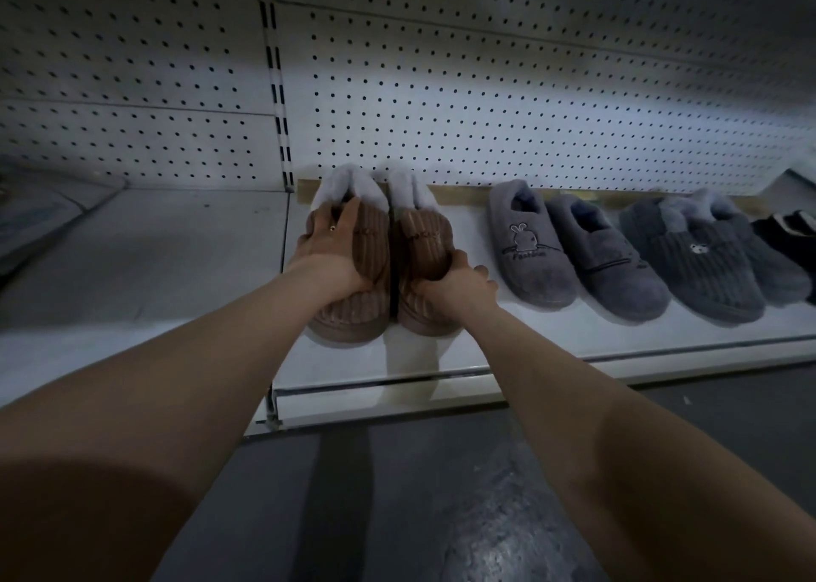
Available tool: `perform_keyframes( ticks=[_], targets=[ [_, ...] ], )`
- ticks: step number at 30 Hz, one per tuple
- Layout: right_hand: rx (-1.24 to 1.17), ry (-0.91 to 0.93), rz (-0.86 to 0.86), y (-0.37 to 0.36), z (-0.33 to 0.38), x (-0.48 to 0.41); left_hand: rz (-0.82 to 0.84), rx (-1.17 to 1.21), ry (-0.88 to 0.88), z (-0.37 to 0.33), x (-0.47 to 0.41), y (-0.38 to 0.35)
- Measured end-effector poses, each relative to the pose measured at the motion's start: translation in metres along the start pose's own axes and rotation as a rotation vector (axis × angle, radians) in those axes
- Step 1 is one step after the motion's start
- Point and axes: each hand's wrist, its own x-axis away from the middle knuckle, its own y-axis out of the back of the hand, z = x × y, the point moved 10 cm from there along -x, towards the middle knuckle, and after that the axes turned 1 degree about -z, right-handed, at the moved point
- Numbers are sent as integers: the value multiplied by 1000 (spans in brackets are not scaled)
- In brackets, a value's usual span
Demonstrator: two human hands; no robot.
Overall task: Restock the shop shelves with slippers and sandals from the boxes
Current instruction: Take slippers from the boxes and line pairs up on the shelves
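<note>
Head cam: the pair of brown ribbed corduroy slippers (373, 254) with grey fluffy lining sits side by side on the white metal shelf (485, 343), just left of some grey plush rabbit slippers (534, 254). Left hand (335, 250) has its fingers wrapped over the left slipper's top, and right hand (455, 287) has its fingers curled round the right slipper's toe.

Grey rabbit slipper (532, 250): under the stitched rabbit outline you have one embroidered word. It looks like "Fashion", but the letters are small and blurred.
Brown slippers (426, 250): each has a short stitched mark across the top, too small for you to read.
</note>
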Motion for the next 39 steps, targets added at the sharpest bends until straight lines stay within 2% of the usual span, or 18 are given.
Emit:
perform_keyframes(
  ticks=[8, 10, 13, 16, 21, 25, 32, 39],
  targets=[
    [-56, 11, 74, 2, -1, 5, -13, -16, 17, -10, 2, 9],
    [-36, 28, 83, 13, -1, 4, -69, -9, -47, -33, -1, 11],
    [133, 66, 70, 45, -6, 3, -115, 19, -223, -77, 1, 11],
    [270, 70, 29, 82, -22, -3, -102, 54, -335, -116, 11, 3],
    [379, 57, -60, 121, -65, -25, -68, 99, -420, -178, 10, -11],
    [290, 20, -245, 157, -111, -45, -5, 30, -393, -200, -13, -42],
    [196, 43, -293, 192, -162, -69, 17, -45, -372, -223, -48, -87],
    [137, -34, -57, 179, -201, -88, -15, -84, -381, -253, -71, -100]
  ],
)
